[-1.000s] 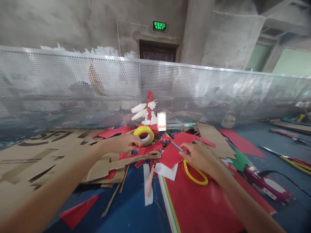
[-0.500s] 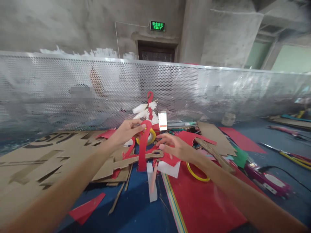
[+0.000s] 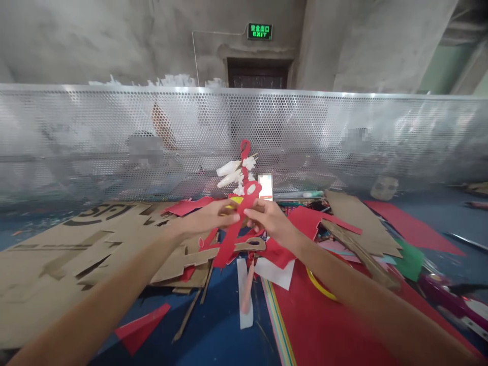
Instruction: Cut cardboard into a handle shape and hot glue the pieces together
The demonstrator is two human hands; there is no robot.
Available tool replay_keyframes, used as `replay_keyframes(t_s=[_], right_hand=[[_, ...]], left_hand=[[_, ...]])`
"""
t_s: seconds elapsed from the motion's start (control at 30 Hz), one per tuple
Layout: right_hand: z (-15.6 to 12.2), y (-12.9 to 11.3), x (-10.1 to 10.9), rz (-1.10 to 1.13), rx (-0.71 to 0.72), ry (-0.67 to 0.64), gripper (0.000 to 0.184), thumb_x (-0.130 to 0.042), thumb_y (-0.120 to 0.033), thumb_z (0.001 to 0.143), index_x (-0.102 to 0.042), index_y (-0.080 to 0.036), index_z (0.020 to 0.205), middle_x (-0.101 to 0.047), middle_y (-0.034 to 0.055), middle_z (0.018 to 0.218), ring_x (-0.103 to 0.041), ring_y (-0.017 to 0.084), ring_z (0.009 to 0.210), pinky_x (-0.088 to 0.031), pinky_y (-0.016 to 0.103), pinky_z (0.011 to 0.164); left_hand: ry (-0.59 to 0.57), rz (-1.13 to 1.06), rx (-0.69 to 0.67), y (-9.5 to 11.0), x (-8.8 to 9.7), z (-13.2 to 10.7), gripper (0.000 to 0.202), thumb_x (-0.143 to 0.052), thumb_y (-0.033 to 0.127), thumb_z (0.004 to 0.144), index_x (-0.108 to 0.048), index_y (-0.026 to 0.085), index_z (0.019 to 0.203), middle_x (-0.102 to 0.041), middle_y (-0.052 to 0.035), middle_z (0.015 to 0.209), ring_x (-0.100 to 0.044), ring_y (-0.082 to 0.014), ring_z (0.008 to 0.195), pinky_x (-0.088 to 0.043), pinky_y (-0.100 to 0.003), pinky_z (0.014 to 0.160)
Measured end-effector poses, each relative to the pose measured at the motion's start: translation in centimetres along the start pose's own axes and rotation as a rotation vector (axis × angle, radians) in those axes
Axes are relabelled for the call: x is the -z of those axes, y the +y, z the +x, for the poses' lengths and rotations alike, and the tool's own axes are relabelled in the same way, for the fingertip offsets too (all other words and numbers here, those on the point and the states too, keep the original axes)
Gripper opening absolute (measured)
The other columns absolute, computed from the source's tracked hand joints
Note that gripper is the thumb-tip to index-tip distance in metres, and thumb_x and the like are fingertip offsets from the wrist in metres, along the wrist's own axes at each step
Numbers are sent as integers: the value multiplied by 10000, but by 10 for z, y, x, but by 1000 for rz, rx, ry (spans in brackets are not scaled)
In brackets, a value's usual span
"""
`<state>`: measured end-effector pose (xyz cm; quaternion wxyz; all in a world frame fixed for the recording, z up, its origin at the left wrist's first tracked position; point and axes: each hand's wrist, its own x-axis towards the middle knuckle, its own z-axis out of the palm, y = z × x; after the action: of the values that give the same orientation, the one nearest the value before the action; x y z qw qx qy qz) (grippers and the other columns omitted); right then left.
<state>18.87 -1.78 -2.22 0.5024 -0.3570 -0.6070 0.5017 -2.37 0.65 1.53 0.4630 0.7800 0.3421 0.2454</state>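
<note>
My left hand (image 3: 211, 217) and my right hand (image 3: 269, 219) both pinch a red paper cutout (image 3: 239, 223), held up between them above the table. The cutout is long and curly, and its lower end hangs toward a brown cardboard cutout (image 3: 213, 252) lying below. A yellow tape roll (image 3: 236, 200) is mostly hidden behind the red paper. The yellow-handled scissors (image 3: 318, 285) lie on a large red sheet (image 3: 335, 325), partly under my right forearm.
Large cardboard sheets (image 3: 57, 254) cover the left. Red, green and brown scraps (image 3: 366, 223) lie at the right, with a purple glue gun (image 3: 453, 297). A red and white paper figure (image 3: 240, 170) stands before the perforated metal screen (image 3: 114, 132). A red triangle (image 3: 143, 330) lies on the blue tabletop.
My left hand lifted the red cutout off the table. My right hand let go of the scissors and came over to grip the cutout too.
</note>
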Motion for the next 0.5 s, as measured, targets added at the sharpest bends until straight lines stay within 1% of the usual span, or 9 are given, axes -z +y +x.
replay_keyframes(t_s=[0.03,0.07,0.13,0.2,0.27,0.3,0.4,0.47,0.5], right_hand=[[3,4,4,53,-8,51,157,-725,-312,819,-646,-183,861,-680,13,711,-645,119,613,-455,222,498],[5,8,9,103,-29,90,170,-742,-307,804,-636,-182,849,-685,17,721,-664,127,637,-473,225,516],[8,15,19,175,-98,110,202,-774,-296,774,-625,-177,841,-710,35,781,-698,144,706,-501,225,550],[9,19,29,198,-165,44,210,-773,-300,787,-632,-170,872,-741,66,881,-717,157,789,-510,215,570],[9,21,40,208,-206,-38,211,-757,-317,824,-638,-169,916,-750,84,967,-721,162,861,-519,207,589],[8,21,45,214,-221,-46,217,-756,-324,834,-635,-173,933,-749,80,974,-721,161,873,-523,204,594],[8,19,58,214,-247,20,226,-756,-325,844,-632,-195,982,-741,40,918,-716,143,814,-531,197,587],[9,17,65,155,-211,39,192,-734,-295,856,-637,-206,997,-741,23,898,-707,130,771,-526,187,570],[9,18,68,93,-179,23,158,-712,-275,869,-639,-206,991,-744,21,898,-703,126,762,-525,183,570]], left_hand=[[-63,28,20,-5,2,1,375,-758,463,813,-645,205,1061,-660,-9,914,-619,-153,817,-493,-260,708],[-99,57,33,-9,5,2,343,-748,458,824,-654,203,1032,-649,1,871,-599,-138,766,-469,-248,683],[-95,112,48,-17,9,4,294,-709,461,856,-665,193,970,-628,15,803,-557,-122,699,-431,-240,655],[-46,169,49,-22,13,7,283,-700,454,858,-680,192,964,-647,5,839,-562,-127,731,-424,-242,682],[-28,225,59,-25,15,8,299,-694,470,851,-691,195,968,-670,-5,880,-587,-146,792,-439,-257,744],[-30,260,61,-26,15,8,307,-688,485,849,-697,196,953,-673,-8,888,-594,-154,817,-444,-265,774],[-37,345,79,-29,15,7,348,-672,538,842,-713,197,896,-676,-11,886,-603,-175,846,-457,-285,807],[-48,380,112,-33,15,4,381,-675,565,826,-729,192,881,-690,-22,869,-607,-188,835,-467,-299,798],[-53,401,128,-36,15,1,395,-683,572,815,-741,188,888,-702,-30,872,-610,-195,835,-471,-307,800]])
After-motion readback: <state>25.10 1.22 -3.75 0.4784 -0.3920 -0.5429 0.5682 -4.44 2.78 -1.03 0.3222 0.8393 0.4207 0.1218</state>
